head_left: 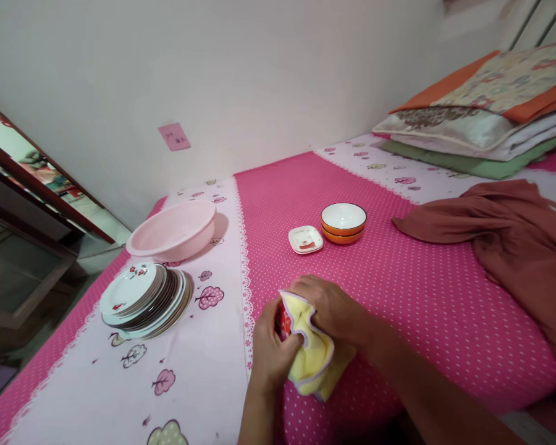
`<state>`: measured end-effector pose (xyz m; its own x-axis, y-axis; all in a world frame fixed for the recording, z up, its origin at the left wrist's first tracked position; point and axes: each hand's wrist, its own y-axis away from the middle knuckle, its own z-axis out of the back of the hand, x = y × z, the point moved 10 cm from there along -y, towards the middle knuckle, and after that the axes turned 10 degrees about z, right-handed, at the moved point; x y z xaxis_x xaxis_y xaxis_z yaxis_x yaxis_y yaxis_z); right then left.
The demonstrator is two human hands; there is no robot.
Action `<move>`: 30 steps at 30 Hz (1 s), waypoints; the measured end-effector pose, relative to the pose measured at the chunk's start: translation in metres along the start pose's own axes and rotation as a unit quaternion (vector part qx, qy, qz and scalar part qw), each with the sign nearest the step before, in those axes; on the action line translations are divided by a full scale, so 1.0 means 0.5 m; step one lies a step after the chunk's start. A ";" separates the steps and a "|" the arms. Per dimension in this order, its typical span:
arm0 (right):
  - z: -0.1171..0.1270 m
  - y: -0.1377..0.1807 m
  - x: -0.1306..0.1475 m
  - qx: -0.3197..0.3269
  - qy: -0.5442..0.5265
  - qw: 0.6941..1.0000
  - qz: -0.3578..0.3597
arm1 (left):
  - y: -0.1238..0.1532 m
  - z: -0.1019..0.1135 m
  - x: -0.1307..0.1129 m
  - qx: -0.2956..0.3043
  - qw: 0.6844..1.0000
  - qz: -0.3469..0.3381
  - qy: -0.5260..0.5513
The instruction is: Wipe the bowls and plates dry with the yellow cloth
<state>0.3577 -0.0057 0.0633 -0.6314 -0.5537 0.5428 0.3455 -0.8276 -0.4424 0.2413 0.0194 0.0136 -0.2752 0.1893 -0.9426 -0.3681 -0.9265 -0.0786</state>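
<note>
Near the front of the bed, both hands are together around a yellow cloth (311,358) with a pale purple edge. My left hand (272,343) is closed around a small red patterned object (285,322), with its thumb against the cloth. Most of that object is hidden, so its kind is unclear. My right hand (327,306) grips the cloth from the other side, pressing it over the red object. Just beyond the hands lie small square white dishes (305,239) with a red print, stacked. Beside them are two stacked orange bowls (343,219) with white insides.
At left, a tall stack of plates (141,300) stands by a pink basin (173,232). A reddish-brown garment (505,247) lies at right, below folded bedding and pillows (482,117). A pink note (175,136) is on the wall (278,74) behind the bed.
</note>
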 end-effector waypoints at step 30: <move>-0.030 0.033 -0.118 -0.245 -0.421 0.857 -0.171 | 0.007 0.058 0.057 -0.188 0.949 0.073 0.240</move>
<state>0.3903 0.0148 0.0135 0.1575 -0.3264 0.9320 -0.2228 -0.9312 -0.2885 0.2062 0.0311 -0.0041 0.1717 -0.0360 -0.9845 0.0116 -0.9992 0.0385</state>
